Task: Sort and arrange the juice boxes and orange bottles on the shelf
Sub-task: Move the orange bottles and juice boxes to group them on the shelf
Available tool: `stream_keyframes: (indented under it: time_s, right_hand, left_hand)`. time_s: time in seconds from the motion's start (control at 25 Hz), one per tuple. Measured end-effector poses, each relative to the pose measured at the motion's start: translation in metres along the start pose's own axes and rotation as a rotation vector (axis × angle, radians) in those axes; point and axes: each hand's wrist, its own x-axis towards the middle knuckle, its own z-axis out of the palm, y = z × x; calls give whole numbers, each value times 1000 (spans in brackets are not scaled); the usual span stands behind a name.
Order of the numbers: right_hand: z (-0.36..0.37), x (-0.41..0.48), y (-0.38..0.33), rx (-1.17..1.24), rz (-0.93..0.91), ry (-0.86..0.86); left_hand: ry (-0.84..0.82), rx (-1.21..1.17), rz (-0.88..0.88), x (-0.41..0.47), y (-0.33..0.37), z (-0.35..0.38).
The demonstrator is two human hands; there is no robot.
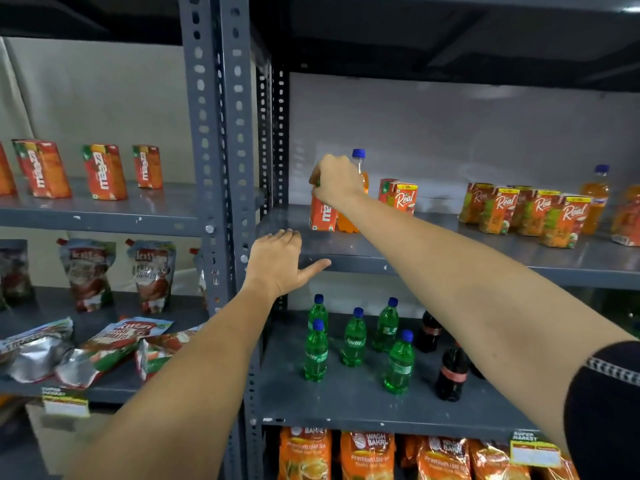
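1. Grey metal shelf point(450, 252) fills the head view.
2. At 12 o'clock, the right hand point(334, 180) is closed on the top of a red juice box point(322, 216), beside an orange bottle point(360, 174), probably to move it.
3. At 9 o'clock, the left hand point(277, 263) lies spread flat on the shelf edge, holding nothing, maybe to steady.

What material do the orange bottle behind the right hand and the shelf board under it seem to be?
Orange bottle: probably clear plastic, glossy, since the drink shows through. Shelf board: likely painted metal, grey, slightly shiny, with small chips.

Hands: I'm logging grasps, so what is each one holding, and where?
Right hand grips the Maaza juice box by its top. Left hand rests open on the shelf edge, holding nothing.
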Motion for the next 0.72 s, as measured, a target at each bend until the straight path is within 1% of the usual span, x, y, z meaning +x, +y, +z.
stream_keyframes:
  time_s: [0.2, 0.36, 0.44, 0.48, 0.56, 0.6, 0.72]
  right_hand:
    - [20, 3, -5, -78, -14, -1]
    - [9, 11, -6, -96, 7, -36]
    - [-9, 18, -4, -72, -10, -2]
    - [-19, 22, 1, -64, -21, 43]
    - [-35, 34, 13, -101, -42, 133]
    - [-40, 40, 20, -138, -41, 151]
    - [-40, 51, 41, -202, 11, 97]
  left_hand:
    - [29, -4, 21, 1, -1, 5]
    - [83, -31, 33, 0, -1, 9]
    - [118, -50, 34, 0, -1, 12]
    - [130, -55, 35, 0, 0, 13]
    - [157, -47, 33, 0, 0, 15]
    - [168, -43, 29, 0, 1, 15]
    - [189, -55, 23, 0, 1, 13]
